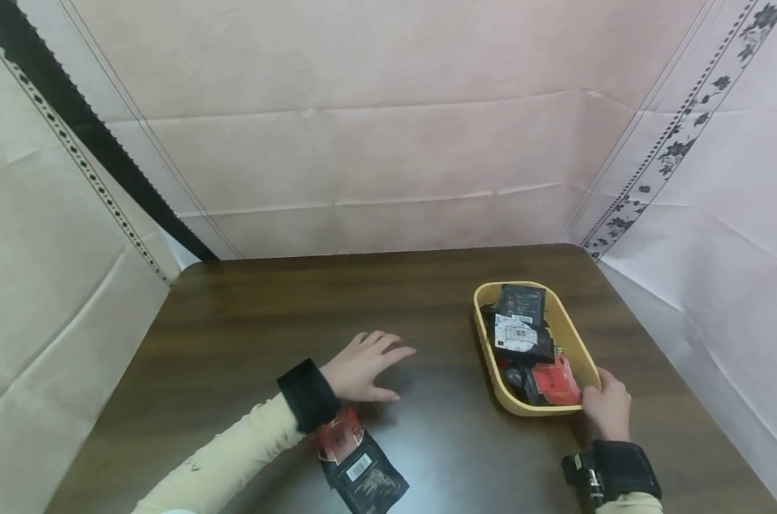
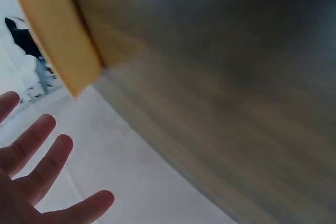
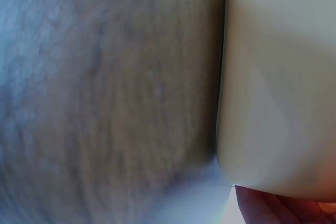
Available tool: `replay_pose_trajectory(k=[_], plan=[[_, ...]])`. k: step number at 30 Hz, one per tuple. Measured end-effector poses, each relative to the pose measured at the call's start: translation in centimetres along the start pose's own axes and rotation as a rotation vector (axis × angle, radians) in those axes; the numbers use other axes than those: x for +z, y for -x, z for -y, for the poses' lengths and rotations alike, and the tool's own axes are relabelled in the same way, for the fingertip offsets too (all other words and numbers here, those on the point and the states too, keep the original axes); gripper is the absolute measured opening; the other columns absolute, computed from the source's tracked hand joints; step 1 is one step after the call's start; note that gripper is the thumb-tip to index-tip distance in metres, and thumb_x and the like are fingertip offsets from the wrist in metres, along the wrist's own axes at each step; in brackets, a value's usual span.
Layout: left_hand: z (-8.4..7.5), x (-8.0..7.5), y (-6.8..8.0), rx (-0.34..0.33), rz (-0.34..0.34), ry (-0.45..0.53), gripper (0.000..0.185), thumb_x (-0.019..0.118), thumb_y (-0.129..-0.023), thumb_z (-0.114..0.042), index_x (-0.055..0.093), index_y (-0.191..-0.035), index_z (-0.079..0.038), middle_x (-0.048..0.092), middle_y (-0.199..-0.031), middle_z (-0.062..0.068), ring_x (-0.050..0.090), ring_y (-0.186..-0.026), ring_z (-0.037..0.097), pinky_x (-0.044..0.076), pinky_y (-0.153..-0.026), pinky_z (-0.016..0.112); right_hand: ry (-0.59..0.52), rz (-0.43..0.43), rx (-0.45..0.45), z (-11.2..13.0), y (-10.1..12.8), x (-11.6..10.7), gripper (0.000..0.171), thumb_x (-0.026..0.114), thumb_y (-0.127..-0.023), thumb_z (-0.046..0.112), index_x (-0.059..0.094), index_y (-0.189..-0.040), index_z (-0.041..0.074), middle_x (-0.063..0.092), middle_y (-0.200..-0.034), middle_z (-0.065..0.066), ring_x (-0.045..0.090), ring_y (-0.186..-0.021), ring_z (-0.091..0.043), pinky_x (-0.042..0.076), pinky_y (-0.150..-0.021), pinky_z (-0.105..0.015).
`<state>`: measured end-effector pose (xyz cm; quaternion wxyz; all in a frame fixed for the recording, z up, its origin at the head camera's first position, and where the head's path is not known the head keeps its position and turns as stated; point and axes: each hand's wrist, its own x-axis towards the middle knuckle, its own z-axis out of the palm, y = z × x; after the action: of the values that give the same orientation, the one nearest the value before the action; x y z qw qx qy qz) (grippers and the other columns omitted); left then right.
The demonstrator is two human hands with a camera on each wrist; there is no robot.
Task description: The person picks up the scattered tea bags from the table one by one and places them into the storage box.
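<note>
Most black and red sachets already lie in the shallow yellow oval tray (image 1: 484, 343), whose near corner the right hand (image 1: 608, 408) grips with curled fingers, while one black-and-red foil packet (image 1: 361, 472) remains on the dark wooden bench (image 1: 247, 314) near the flat, spread left hand (image 1: 362, 368), amid pale paper-lined walls (image 1: 375, 143).

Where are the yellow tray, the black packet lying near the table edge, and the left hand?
yellow tray (image 1: 486, 341), head view, left rim.
black packet (image 1: 367, 477), head view, its middle.
left hand (image 1: 361, 368), head view, back of hand.
</note>
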<state>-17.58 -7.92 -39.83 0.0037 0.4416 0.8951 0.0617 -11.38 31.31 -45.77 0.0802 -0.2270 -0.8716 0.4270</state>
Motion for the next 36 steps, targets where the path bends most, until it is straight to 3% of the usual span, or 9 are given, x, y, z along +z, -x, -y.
replay_pose_trajectory(k=[5, 9, 12, 17, 20, 27, 32, 36], plan=[[0.6, 0.7, 4.3, -0.007, 0.114, 0.031, 0.080, 0.070, -0.070, -0.053, 0.041, -0.137, -0.020, 0.041, -0.134, 0.010, 0.035, -0.123, 0.025, 0.031, -0.095, 0.053, 0.023, -0.002, -0.010, 0.0, 0.0, -0.2, 0.045, 0.036, -0.080, -0.001, 0.043, -0.122, -0.014, 0.049, -0.108, -0.038, 0.048, -0.091, -0.045, 0.039, -0.074, -0.054], [0.2, 1.7, 6.6, 0.057, 0.212, 0.087, 0.087, 0.070, -0.064, -0.060, 0.039, -0.137, -0.023, 0.038, -0.136, 0.007, 0.033, -0.123, 0.024, 0.033, -0.093, 0.055, 0.032, 0.001, -0.011, 0.0, 0.0, -0.3, 0.046, 0.036, -0.079, -0.001, 0.042, -0.123, -0.015, 0.048, -0.109, -0.039, 0.048, -0.092, -0.047, 0.039, -0.075, -0.056], [-0.4, 2.8, 7.3, 0.139, 0.226, 0.112, 0.096, 0.071, -0.058, -0.065, 0.035, -0.139, -0.027, 0.035, -0.138, 0.005, 0.032, -0.125, 0.024, 0.033, -0.090, 0.059, 0.033, 0.000, -0.014, 0.1, 0.0, -0.4, 0.046, 0.036, -0.079, -0.001, 0.042, -0.123, -0.015, 0.048, -0.109, -0.039, 0.048, -0.092, -0.047, 0.039, -0.075, -0.056], [-2.2, 4.1, 7.1, 0.339, 0.217, 0.043, 0.101, 0.067, -0.059, -0.070, 0.027, -0.142, -0.029, 0.030, -0.141, 0.003, 0.029, -0.128, 0.022, 0.032, -0.091, 0.060, 0.032, -0.004, -0.006, 0.2, 0.1, -0.5, 0.046, 0.035, -0.080, -0.001, 0.042, -0.123, -0.015, 0.047, -0.111, -0.039, 0.047, -0.094, -0.048, 0.038, -0.077, -0.057], [-2.9, 4.5, 6.8, 0.395, 0.239, 0.018, 0.089, 0.062, -0.067, -0.068, 0.029, -0.141, -0.031, 0.033, -0.137, -0.001, 0.031, -0.123, 0.016, 0.036, -0.092, 0.052, 0.049, -0.006, -0.011, 0.1, 0.2, -0.3, 0.045, 0.035, -0.080, -0.001, 0.042, -0.122, -0.015, 0.047, -0.112, -0.039, 0.047, -0.097, -0.049, 0.037, -0.079, -0.058], [-3.0, 5.1, 5.9, 0.364, 0.232, -0.056, 0.071, 0.060, -0.075, -0.059, 0.040, -0.134, -0.025, 0.043, -0.120, -0.006, 0.038, -0.107, 0.009, 0.039, -0.086, 0.034, 0.040, -0.002, -0.007, -0.3, 0.7, 0.0, 0.044, 0.034, -0.080, -0.001, 0.042, -0.121, -0.016, 0.046, -0.112, -0.040, 0.047, -0.097, -0.049, 0.038, -0.079, -0.058], [-3.3, 5.4, 5.0, 0.359, 0.153, -0.103, 0.048, 0.061, -0.081, -0.048, 0.051, -0.118, -0.019, 0.050, -0.108, -0.009, 0.044, -0.097, 0.006, 0.040, -0.079, 0.028, 0.043, -0.023, -0.020, -0.3, 0.7, 0.0, 0.044, 0.035, -0.080, -0.002, 0.043, -0.120, -0.016, 0.048, -0.110, -0.039, 0.048, -0.095, -0.048, 0.039, -0.077, -0.057], [-3.4, 4.8, 3.9, 0.331, 0.089, -0.093, 0.036, 0.060, -0.083, -0.043, 0.053, -0.110, -0.020, 0.052, -0.103, -0.010, 0.046, -0.094, 0.005, 0.041, -0.077, 0.027, 0.041, -0.020, -0.017, 0.0, 0.4, 0.0, 0.044, 0.035, -0.080, -0.001, 0.044, -0.121, -0.015, 0.048, -0.111, -0.038, 0.048, -0.096, -0.048, 0.038, -0.078, -0.057]])
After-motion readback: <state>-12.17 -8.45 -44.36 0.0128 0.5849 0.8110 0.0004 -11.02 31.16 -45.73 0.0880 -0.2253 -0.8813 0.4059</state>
